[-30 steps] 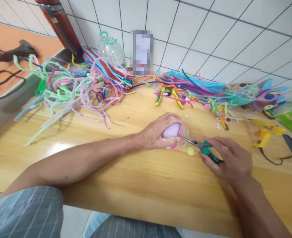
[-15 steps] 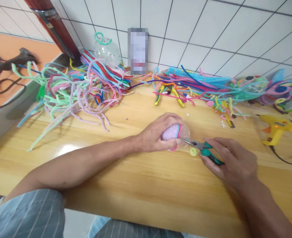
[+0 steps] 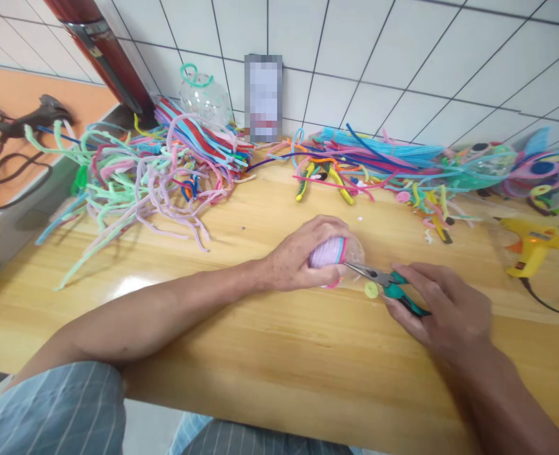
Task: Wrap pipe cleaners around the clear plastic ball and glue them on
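My left hand (image 3: pixel 303 256) is wrapped round a clear plastic ball (image 3: pixel 354 251) partly covered with lilac pipe cleaner (image 3: pixel 325 251), edged by a blue and a pink band. The palm and fingers hide much of its left side. My right hand (image 3: pixel 450 306) grips needle-nose pliers (image 3: pixel 393 287) by their green and black handles. The plier tips touch or nearly touch the pink band on the ball; whether they pinch it I cannot tell. Just below the pliers' jaws lies a small yellow-green coil (image 3: pixel 371 290) on the wooden table (image 3: pixel 270 354).
Loose pipe cleaners (image 3: pixel 141 177) spread over the back left, and more bundles (image 3: pixel 374 155) lie along the tiled wall. Yellow-handled pliers (image 3: pixel 324 180) rest among them. A yellow glue gun (image 3: pixel 535 245) with a cord stands at right. A phone (image 3: pixel 264 98) leans on the wall.
Both hands hold almost the same pose on the ball and pliers. The view has shifted very slightly; nothing was taken up or let go.
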`<state>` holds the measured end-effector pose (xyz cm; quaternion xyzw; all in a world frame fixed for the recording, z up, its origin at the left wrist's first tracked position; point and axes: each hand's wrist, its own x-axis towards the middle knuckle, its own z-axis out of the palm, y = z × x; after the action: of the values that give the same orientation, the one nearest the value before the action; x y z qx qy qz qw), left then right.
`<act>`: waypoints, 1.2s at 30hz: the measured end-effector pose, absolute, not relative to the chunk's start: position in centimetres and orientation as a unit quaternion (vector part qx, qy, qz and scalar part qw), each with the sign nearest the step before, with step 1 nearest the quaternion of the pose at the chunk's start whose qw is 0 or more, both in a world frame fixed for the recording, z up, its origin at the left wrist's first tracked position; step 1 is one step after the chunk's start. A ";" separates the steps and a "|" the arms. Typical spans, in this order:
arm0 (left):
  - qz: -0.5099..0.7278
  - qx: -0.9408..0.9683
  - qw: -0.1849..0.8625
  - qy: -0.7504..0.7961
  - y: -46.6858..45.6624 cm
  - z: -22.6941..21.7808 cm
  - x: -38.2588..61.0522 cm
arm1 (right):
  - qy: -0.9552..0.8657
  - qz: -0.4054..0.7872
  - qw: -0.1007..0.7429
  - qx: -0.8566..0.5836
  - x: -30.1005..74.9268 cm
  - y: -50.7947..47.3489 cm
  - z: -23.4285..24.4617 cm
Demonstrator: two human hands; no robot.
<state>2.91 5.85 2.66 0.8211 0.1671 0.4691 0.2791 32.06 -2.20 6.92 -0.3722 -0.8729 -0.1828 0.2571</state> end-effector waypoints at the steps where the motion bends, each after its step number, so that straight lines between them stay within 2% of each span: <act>1: 0.468 0.821 0.281 0.167 5.9 2.7 2.9 | -0.872 -0.183 0.257 -0.374 32.0 -2.2 6.9; 36: 0.469 0.822 0.279 0.163 5.9 2.7 3.0 | -0.870 -0.155 0.257 -0.392 31.9 -2.3 7.3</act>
<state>2.96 5.92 2.66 0.8221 0.1627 0.4685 0.2795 31.94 -2.34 7.34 -0.3919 -0.8696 -0.1546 0.2575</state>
